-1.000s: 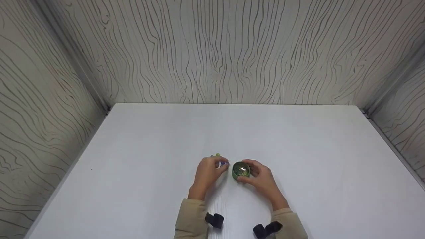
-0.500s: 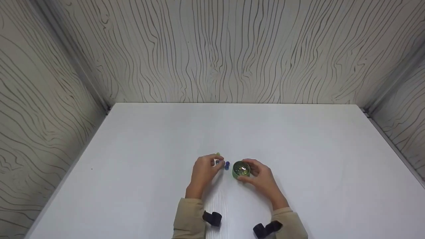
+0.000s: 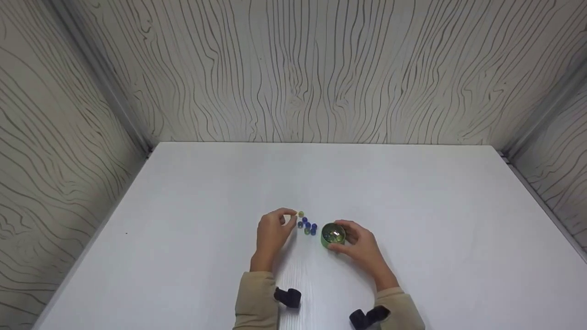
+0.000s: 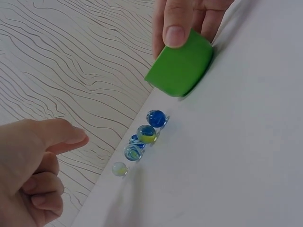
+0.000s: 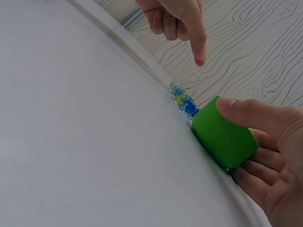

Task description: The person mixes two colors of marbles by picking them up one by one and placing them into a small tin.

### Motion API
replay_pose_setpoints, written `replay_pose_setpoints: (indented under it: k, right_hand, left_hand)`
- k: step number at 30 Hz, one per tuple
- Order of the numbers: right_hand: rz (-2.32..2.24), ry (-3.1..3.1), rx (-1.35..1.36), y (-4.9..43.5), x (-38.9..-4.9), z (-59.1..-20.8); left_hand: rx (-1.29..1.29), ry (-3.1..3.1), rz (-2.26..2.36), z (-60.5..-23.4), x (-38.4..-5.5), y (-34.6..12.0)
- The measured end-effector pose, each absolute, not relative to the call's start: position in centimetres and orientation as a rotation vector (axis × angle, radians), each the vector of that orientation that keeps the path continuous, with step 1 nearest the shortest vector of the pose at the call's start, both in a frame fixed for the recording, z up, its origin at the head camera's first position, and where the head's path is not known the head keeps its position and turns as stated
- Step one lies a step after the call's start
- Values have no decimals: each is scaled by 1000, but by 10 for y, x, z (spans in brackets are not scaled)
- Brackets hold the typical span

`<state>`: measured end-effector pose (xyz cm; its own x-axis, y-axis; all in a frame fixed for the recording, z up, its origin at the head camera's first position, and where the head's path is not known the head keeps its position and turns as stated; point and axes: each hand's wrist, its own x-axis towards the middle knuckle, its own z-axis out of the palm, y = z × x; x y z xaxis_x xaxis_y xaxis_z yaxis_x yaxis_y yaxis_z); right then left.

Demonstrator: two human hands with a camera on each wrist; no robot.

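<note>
My right hand grips a small green cup at the table's near middle, thumb on the near side and fingers round the far side. Shiny marbles lie inside it. Just left of the cup, several loose glass marbles, blue, green and yellowish, cluster on the table. My left hand hovers left of them, thumb and index finger stretched toward the cluster with nothing seen between them. In the left wrist view its other fingers are curled, apart from the marbles. The green cup stands close to the nearest marble.
A wide white table lies under both hands. Wood-grain panels rise behind it and at both sides. Black wrist cameras sit on the tan sleeves.
My left hand has drawn back to the left, uncovering the marbles that it hid. The right hand and the green cup have stayed in place.
</note>
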<state>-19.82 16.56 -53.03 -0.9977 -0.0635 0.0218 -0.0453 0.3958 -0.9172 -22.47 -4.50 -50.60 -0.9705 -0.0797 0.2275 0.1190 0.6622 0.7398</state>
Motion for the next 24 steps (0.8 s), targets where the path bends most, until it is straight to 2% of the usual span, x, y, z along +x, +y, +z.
replay_pose_setpoints:
  k: [24]
  right_hand:
    - [-1717, 2596, -104, 166, -198, -531]
  left_hand:
    - [190, -2634, -1421, -518, -236, -44]
